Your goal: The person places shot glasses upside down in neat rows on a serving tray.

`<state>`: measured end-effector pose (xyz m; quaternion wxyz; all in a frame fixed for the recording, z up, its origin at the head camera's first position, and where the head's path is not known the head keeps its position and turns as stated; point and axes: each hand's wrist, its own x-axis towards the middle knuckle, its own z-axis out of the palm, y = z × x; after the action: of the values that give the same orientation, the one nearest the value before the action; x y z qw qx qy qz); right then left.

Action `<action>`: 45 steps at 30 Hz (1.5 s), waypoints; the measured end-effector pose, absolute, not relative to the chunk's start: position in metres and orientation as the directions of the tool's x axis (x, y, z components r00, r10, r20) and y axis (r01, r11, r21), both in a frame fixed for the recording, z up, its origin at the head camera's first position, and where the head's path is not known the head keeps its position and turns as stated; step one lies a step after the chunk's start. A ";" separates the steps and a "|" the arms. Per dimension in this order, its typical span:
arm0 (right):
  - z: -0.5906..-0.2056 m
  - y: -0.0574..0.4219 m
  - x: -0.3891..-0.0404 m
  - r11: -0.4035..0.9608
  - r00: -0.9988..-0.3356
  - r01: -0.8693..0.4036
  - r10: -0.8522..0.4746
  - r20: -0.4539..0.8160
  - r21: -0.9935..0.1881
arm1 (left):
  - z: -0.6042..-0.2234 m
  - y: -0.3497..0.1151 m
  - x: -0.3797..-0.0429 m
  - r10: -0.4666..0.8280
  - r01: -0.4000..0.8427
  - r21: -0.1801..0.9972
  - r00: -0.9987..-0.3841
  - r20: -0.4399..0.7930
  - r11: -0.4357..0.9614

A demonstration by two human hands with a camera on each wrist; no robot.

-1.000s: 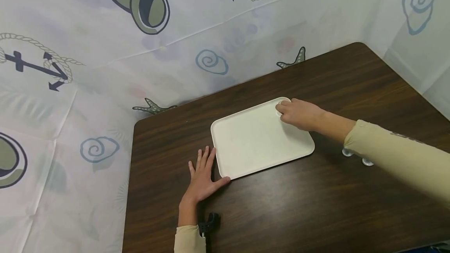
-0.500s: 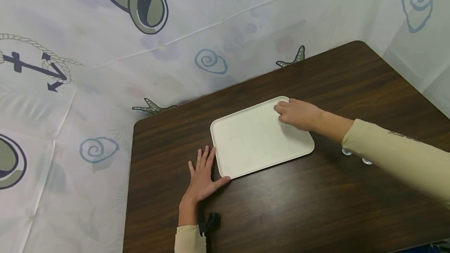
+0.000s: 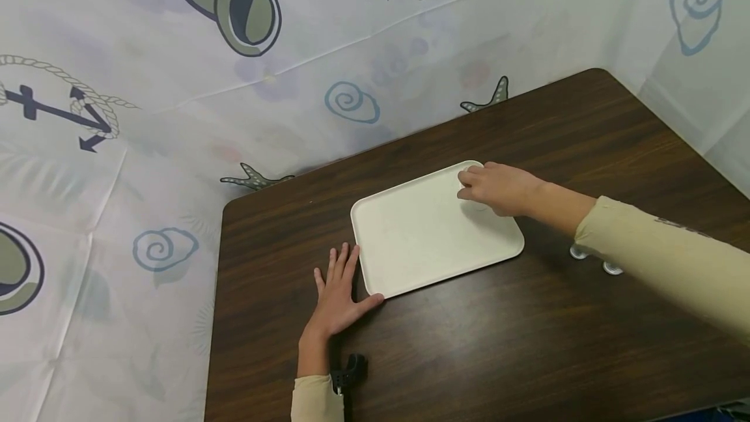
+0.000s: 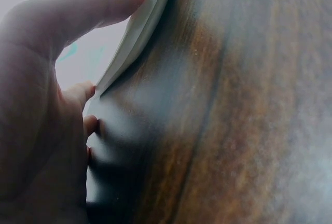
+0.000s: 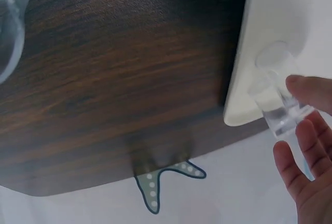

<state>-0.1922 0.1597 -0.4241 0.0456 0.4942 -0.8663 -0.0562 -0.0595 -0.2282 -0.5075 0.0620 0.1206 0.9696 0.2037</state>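
Far L: white hanging w/ nautical print (image 3: 158,249) behind worktop (image 3: 445,357), dk. woodgrain; worktop's far edge runs along it. Nr. worktop's L edge: L forearm in tan sleeve (image 3: 317,399), blk. wrist-worn item (image 3: 349,373) on its inner side.

L hand (image 3: 335,305): palm-down at tray's near-L cnr. Fingers straight, thumb spread wide from them; thumb tip on rim at that cnr., index fingertip at tray's L edge, outer fingers over worktop. Nothing clamped.

White tray (image 3: 428,239): flat, inboard of worktop's L edge, closer to its far edge than its near one; tray's far edge roughly parallel to worktop's far edge. Raised rim all round.

Clear ware (image 5: 280,112): at tray's far-R cnr.; outlines overlap, no. of pcs. can't be told.

R hand (image 3: 498,189): over tray's R end, nr. same cnr. Thumb and fingers apart, about the clear ware; whether clamped on it, can't tell.

R of tray: two clear pcs. (image 3: 612,269) on worktop, part hidden by R sleeve (image 3: 662,259).
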 end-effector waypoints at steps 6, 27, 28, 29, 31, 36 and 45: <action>-0.411 0.162 -0.191 0.542 -0.541 -0.840 -0.841 0.021 0.040 | -0.506 -0.228 -0.059 0.253 0.200 0.411 -0.964 -0.077 0.889; -0.382 0.272 -0.163 0.782 -0.769 -0.550 -0.611 -0.189 -0.293 | -0.508 -0.227 -0.060 0.253 0.199 0.418 -0.964 -0.078 0.886; -0.384 0.279 -0.161 0.788 -0.773 -0.527 -0.600 -0.207 -0.318 | -0.508 -0.227 -0.060 0.254 0.199 0.420 -0.964 -0.077 0.885; -0.386 0.286 -0.159 0.793 -0.776 -0.505 -0.590 -0.224 -0.340 | -0.507 -0.227 -0.060 0.253 0.198 0.422 -0.965 -0.077 0.885; -0.391 0.299 -0.153 0.797 -0.779 -0.471 -0.577 -0.247 -0.377 | -0.508 -0.227 -0.060 0.252 0.197 0.421 -0.964 -0.080 0.885; -0.410 0.328 -0.134 0.799 -0.790 -0.427 -0.557 -0.257 -0.423 | -0.508 -0.228 -0.059 0.252 0.194 0.420 -0.964 -0.087 0.887; -0.440 0.347 -0.110 0.813 -0.849 -0.314 -0.472 -0.238 -0.490 | -0.508 -0.229 -0.060 0.248 0.194 0.407 -0.965 -0.084 0.893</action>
<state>-0.1098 0.3471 -0.4399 -0.1771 0.2100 -0.9355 0.2221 -0.0598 -0.2289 -0.5082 0.0671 0.1139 0.9705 0.2017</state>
